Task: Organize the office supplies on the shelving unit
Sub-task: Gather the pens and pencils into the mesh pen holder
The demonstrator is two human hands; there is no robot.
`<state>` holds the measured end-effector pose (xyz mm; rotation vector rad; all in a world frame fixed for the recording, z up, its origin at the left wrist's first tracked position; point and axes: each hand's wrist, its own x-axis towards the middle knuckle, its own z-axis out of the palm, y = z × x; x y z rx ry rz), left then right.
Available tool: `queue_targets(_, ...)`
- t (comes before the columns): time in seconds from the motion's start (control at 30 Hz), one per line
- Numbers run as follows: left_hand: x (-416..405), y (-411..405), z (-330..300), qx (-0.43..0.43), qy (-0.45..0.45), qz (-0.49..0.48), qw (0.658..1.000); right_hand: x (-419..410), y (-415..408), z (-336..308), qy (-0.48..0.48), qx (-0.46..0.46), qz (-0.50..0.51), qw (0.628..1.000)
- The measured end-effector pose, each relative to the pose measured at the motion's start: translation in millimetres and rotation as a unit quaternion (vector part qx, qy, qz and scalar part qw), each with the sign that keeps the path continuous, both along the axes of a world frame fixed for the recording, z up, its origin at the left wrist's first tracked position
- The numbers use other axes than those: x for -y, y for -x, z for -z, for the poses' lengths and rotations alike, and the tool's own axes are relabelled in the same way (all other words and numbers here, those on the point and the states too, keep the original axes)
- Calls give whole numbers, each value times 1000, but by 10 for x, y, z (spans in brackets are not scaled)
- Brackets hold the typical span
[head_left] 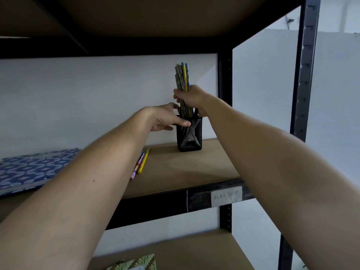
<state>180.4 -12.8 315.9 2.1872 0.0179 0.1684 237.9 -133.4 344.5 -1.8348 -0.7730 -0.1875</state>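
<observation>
You are working at the shelving unit (303,75), reaching onto its middle shelf board (175,168), where a blue patterned folder (29,168) is lying flat at the left. Your right hand (191,96) is gripping a bundle of pencils (182,78), fingers curled round it, and holding it upright with the lower ends dipping into the black mesh pencil holder (189,133) near the board's back right. Your left hand (165,118) is steadying that holder, thumb along its rim, fingers relaxed. Keep that brace firm and keep the bundle vertical as you are lowering it, so the light holder is not tipping. A few loose pencils (141,162) are lying just beside your left forearm, probably next to go in. The left fingertips are hidden behind the holder; the taped label (226,196) is hard to read; the green patterned item (134,263) below is cut off.
</observation>
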Motion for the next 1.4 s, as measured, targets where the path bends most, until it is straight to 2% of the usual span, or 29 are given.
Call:
queue_targets(0.13,23,56,-8,-5,-6,11,1000,37,75,-57,79,-14,11,997)
queue_targets(0.27,51,98,6,1,-2,11,1000,41,103,-154,178,40,66,981)
queue_targets(0.4,72,124,8,1,-4,12,1000,6,83,-121,196,57,96,974)
queue_targets(0.63,95,158,10,8,-1,-5,1000,-4,110,-119,164,14,64,984)
queue_targets(0.9,129,172,27,14,13,-15,1000,36,127,-54,47,-7,15,999)
queue_targets(1.1,142,205,35,3,23,-16,1000,-83,140,-26,14,56,41,997)
queue_targets(1.23,145,202,69,16,27,-31,999,-164,189,-69,102,105,92,985)
queue_targets(1.4,120,248,120,14,15,-49,999,-187,251,-87,103,147,149,972)
